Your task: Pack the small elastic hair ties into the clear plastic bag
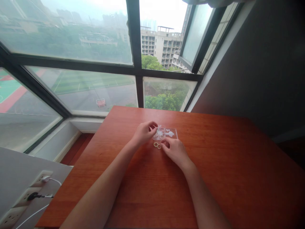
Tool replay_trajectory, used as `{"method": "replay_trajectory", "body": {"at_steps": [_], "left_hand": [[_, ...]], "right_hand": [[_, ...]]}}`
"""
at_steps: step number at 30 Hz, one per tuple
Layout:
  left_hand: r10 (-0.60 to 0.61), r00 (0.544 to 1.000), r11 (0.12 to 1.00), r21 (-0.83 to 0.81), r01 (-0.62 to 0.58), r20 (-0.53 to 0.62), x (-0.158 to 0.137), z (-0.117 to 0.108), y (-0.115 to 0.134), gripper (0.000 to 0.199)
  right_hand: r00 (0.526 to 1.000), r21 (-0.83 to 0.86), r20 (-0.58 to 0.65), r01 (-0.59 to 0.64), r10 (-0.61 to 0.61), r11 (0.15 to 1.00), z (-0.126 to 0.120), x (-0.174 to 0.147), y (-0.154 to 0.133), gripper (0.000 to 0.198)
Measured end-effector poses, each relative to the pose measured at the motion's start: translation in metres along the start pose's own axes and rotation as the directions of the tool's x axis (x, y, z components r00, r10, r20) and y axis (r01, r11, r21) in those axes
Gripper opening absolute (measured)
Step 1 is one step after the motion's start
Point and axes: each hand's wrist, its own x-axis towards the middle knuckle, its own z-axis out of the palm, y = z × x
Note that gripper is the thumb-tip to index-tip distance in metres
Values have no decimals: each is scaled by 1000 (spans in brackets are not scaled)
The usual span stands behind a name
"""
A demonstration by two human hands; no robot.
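Observation:
A small clear plastic box (164, 138) lies on the table with its see-through lid (175, 130) folded out to the right. Small rings and loops (162, 129) are inside its compartments. My left hand (144, 132) is at the box's left side, fingers curled in over it; whatever its fingertips pinch is hidden. In front of the box, two pale yellowish rings (159, 146) lie side by side on the wood. Close beside the right one are the bent fingertips of my right hand (175, 149). Whether they grip anything is too small to make out.
The reddish-brown wooden table (152, 197) reaches to the windows (95, 89) at the back. A grey wall (250, 73) rises on the right. At lower left, wall sockets (26, 195) hold plugs with cables, beside the table's left edge.

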Motion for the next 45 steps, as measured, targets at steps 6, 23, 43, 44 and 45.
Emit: {"method": "replay_trajectory", "body": {"at_steps": [6,23,43,44,45], "left_hand": [[8,1000,1000,-18,-8,11,1,-1,-1,15],[27,999,999,-23,-26,35,1,-1,1,17],[16,998,999,-35,-14,55,1,0,1,17],[16,998,999,-37,-14,58,1,0,2,17],[16,998,999,-40,-14,59,0,0,2,17]], "right_hand": [[999,-28,52,-3,4,1000,3,-2,-2,17],[997,-155,72,10,1,988,8,-2,-5,11],[996,-217,84,-2,21,976,9,-3,-8,11],[997,-215,81,-3,21,977,9,-2,-8,10],[997,-212,72,-5,21,977,9,-2,-8,10]]}}
